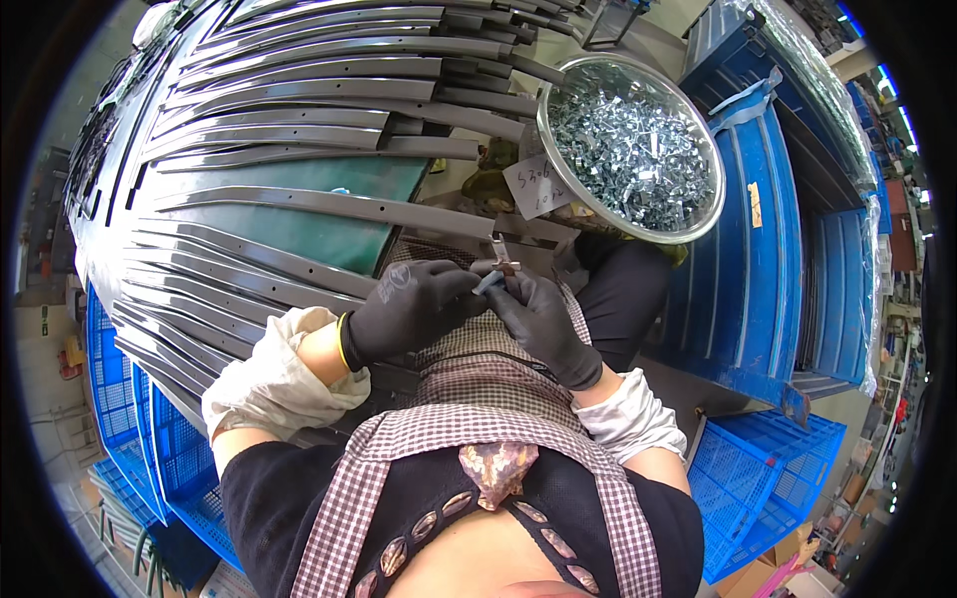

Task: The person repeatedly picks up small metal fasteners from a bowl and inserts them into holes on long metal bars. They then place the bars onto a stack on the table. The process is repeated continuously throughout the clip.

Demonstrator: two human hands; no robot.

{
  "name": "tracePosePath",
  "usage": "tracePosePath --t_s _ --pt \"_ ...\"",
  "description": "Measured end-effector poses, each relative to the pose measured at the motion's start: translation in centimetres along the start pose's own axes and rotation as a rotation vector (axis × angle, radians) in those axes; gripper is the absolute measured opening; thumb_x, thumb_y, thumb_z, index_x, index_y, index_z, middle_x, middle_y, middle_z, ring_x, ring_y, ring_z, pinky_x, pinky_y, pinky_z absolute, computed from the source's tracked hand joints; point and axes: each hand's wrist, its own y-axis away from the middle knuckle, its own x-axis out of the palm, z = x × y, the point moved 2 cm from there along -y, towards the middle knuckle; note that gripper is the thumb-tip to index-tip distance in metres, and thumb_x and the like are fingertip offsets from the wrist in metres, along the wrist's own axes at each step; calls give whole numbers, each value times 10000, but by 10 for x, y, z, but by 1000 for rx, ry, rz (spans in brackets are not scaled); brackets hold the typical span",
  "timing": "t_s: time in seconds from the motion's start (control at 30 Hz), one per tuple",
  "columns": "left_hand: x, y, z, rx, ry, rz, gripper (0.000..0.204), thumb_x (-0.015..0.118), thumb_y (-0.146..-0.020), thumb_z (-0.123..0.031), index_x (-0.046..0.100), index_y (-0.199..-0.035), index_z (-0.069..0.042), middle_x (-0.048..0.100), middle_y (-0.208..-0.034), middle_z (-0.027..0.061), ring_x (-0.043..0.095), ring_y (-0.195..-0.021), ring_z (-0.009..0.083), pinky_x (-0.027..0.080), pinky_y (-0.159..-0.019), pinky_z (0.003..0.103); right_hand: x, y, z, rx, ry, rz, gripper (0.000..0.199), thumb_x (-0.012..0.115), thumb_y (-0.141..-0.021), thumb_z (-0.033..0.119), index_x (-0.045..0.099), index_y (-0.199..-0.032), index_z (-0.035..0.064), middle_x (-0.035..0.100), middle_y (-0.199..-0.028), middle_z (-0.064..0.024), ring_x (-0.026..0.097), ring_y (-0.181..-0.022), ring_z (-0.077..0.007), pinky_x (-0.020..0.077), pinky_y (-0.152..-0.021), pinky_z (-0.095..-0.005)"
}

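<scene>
My left hand, in a black glove, is closed in a pinch in front of my lap. My right hand, also gloved in black, meets it with thumb and fingers pressed together. Between the fingertips sits a small shiny metal clip, with a grey-blue bit showing under it; its full shape is partly hidden by the fingers. Just beyond the hands lies the end of a long dark grey strip with small holes. I cannot tell whether the clip touches that strip.
Many similar strips fan across the green-topped table at left and far. A round tub full of metal clips stands at far right, beside a handwritten card. Blue metal bins and blue plastic crates flank my right.
</scene>
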Motion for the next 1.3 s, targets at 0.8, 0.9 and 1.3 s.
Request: tracePosePath --t_s 0.8,0.9,1.3 --pt "-27 -33 80 139 -413 -29 528 785 -791 -224 632 -1277 -86 670 -1117 118 618 -1031 354 460 -941 466 -61 -34 3 -256 934 -74 463 752 -859 206 620 -1269 36 698 -1050 -163 715 -871 -302 566 -759 -395" --pt "-22 -33 88 139 -353 94 531 787 -778 -215 635 -1271 -86 672 -1077 110 622 -999 346 449 -930 458 -58 -45 5 -302 923 7 426 752 -857 189 641 -1245 51 706 -990 -147 710 -847 -295 560 -746 -388" --pt "-21 -31 87 157 -324 71 530 805 -741 -162 648 -1242 -89 669 -1067 112 628 -1004 335 495 -903 445 -59 -66 11 -144 762 72 231 715 -920 217 706 -1050 27 705 -902 -149 681 -798 -321 521 -709 -374"
